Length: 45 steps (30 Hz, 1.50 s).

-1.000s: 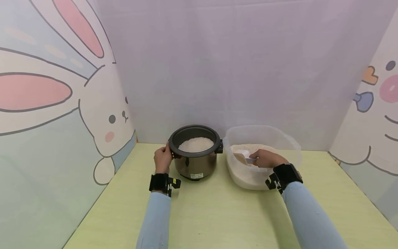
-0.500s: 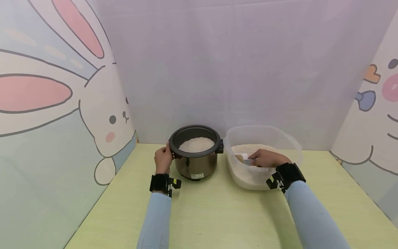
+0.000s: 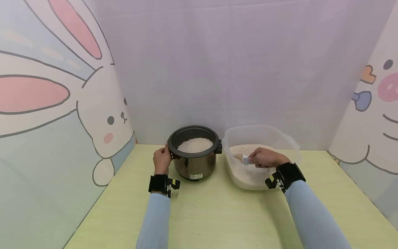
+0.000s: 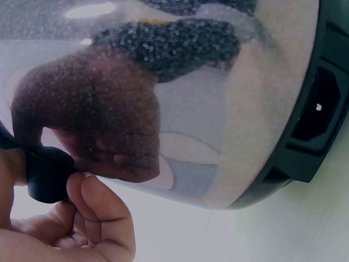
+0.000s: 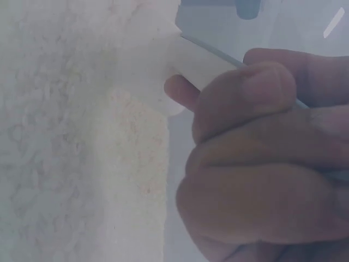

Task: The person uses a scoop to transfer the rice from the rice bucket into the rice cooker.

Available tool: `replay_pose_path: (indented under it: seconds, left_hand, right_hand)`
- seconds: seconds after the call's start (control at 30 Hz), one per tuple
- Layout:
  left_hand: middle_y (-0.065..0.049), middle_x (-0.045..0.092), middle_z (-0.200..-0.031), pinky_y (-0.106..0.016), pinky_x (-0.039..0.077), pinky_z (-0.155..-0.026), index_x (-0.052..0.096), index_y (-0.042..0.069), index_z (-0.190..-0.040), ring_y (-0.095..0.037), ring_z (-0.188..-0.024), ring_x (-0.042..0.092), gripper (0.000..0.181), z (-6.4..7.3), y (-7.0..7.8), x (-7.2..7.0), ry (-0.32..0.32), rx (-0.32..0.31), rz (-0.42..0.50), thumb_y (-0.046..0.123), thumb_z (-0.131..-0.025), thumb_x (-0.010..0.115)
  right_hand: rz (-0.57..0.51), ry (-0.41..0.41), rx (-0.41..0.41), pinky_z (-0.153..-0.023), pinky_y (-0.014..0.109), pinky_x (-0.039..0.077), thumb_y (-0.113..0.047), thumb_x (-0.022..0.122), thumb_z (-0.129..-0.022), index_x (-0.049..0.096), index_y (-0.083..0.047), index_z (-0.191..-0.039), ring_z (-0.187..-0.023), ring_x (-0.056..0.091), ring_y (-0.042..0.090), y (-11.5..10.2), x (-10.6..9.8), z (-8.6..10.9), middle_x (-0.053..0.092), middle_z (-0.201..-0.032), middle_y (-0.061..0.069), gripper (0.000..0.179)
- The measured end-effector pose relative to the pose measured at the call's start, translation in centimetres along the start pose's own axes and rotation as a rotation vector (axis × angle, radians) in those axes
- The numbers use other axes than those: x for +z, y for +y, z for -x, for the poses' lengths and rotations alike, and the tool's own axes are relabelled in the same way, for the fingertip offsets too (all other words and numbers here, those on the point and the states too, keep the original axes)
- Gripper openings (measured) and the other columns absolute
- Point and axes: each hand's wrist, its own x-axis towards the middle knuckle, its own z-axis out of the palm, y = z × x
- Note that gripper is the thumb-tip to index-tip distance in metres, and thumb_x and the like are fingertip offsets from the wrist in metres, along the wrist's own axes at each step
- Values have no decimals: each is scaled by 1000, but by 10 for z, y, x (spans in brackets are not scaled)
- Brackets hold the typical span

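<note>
A dark brown rice cooker (image 3: 192, 167), lidless, stands on the table with white rice (image 3: 196, 145) inside. My left hand (image 3: 161, 161) grips its left side handle, and the left wrist view shows thumb and fingers round that black handle (image 4: 49, 174). To the right is a clear plastic tub (image 3: 258, 134) with more rice (image 3: 240, 149) in it. Over that rice, inside the tub, my right hand (image 3: 266, 158) holds a white scoop (image 3: 246, 160) by its handle. In the right wrist view the fingers wrap the scoop's handle (image 5: 204, 63), its head close to the rice (image 5: 49, 147).
The light green table (image 3: 199, 214) extends in front of the cooker and tub. A pale curtain (image 3: 199, 69) hangs right behind them. Side panels with cartoon drawings stand at left (image 3: 102, 138) and right (image 3: 367, 131). The cooker's right handle (image 3: 219, 147) is close to the tub.
The scoop has come up out of the tub's rice a little, and its angle in my right hand has changed. My left hand stays on the cooker's handle.
</note>
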Motion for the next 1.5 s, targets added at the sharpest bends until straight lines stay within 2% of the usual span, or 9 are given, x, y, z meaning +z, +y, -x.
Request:
replay_pose_path:
  seconds: [0.23, 0.37, 0.83, 1.2, 1.5]
  left_hand:
    - [-1, 50, -63, -27, 41, -57, 60, 5, -76, -16, -60, 51, 48, 1, 0, -1, -10, -2, 8, 40, -108, 52]
    - [0, 50, -63, -27, 41, -57, 60, 5, -76, -14, -59, 50, 49, 1, 0, -2, -10, 4, 7, 41, -108, 52]
    - [-2, 52, -67, -27, 44, -59, 63, 2, -81, -14, -61, 52, 50, -1, -4, -3, -13, 5, 2, 43, -108, 51]
    - [-3, 54, -69, -25, 45, -58, 65, 1, -82, -14, -61, 54, 49, -3, -3, -3, -3, -15, 3, 42, -107, 53]
    - [-3, 55, -69, -26, 43, -58, 65, 1, -82, -14, -62, 54, 49, 0, 0, -1, -8, -12, 10, 42, -107, 53]
  right_hand:
    - [-108, 39, -3, -48, 27, 28, -10, 43, -108, 51, 17, -136, -49, 27, 9, 2, -1, 4, 45, -65, 2, 39]
    - [-160, 59, -14, -48, 28, 27, -11, 40, -109, 44, 18, -141, -50, 26, 9, 2, -2, 5, 44, -67, 2, 42]
    - [-286, 67, -8, -50, 27, 25, -15, 40, -111, 48, 17, -131, -50, 24, 9, 0, -5, 8, 39, -67, 1, 38]
    - [-339, 60, -46, -49, 26, 27, -14, 39, -112, 54, 0, -102, -49, 27, 7, -1, -7, 9, 39, -67, 0, 23]
    - [-442, 89, -46, -51, 28, 24, -13, 36, -112, 49, 9, -118, -51, 23, 9, 2, -10, 13, 38, -71, 2, 26]
